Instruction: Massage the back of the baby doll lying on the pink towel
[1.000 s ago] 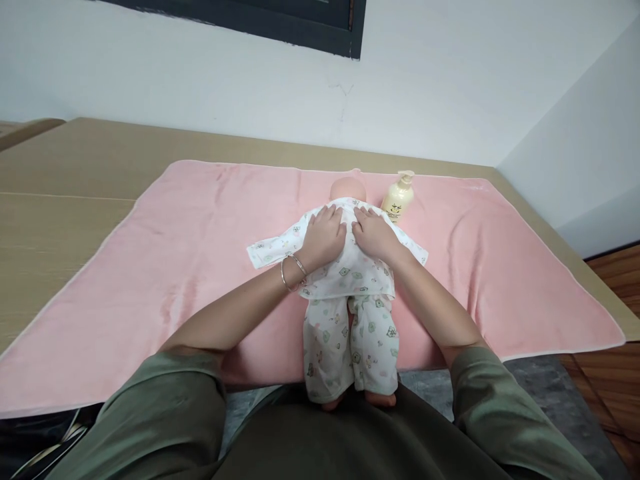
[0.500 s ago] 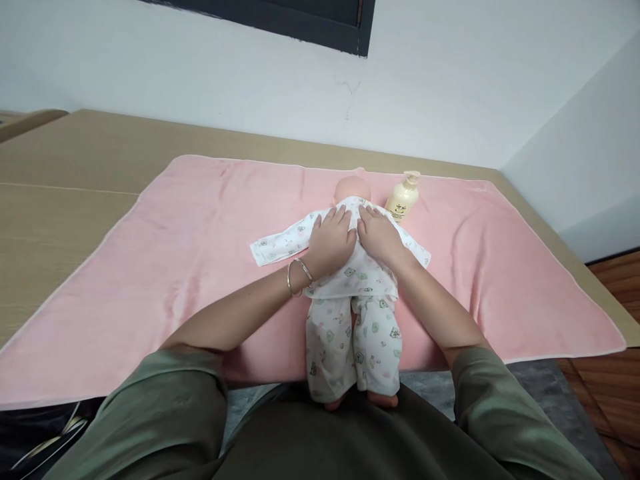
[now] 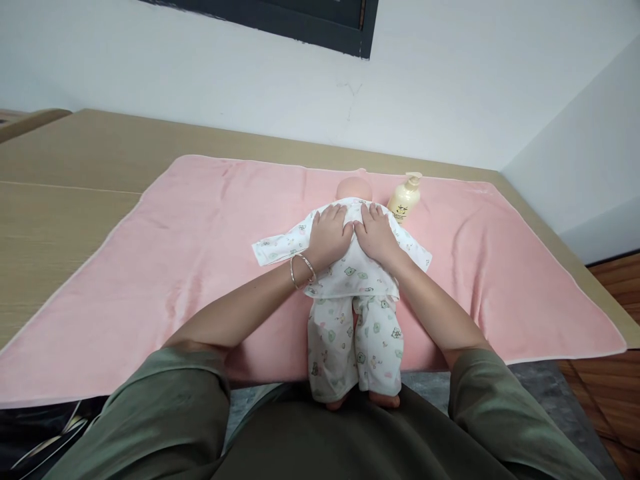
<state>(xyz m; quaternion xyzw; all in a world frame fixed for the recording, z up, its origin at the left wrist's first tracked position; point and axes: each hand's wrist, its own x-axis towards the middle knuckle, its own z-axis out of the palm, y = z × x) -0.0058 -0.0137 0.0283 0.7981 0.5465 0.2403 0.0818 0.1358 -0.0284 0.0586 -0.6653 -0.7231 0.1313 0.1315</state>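
Note:
A baby doll (image 3: 355,273) in white printed pajamas lies face down on a pink blanket (image 3: 225,220), its head toward the wall and its feet at the table's near edge. My left hand (image 3: 330,238) rests flat on the left side of the doll's upper back, fingers stretched out, with silver bangles on the wrist. On the right side of the upper back lies my right hand (image 3: 377,235), also flat and open. The thumbs come close together at the middle of the back. Both doll sleeves spread outward over the blanket.
A pale yellow pump bottle (image 3: 404,199) stands on the blanket to the right of the doll's head. The blanket covers much of the wooden table (image 3: 115,143) and hangs over its near edge. A white wall (image 3: 280,87) rises behind, with a dark frame (image 3: 320,27).
Both hands stay on the doll's upper back. The fingers and thumbs have shifted slightly, with the thumbs now nearer each other. The doll and bottle lie as before.

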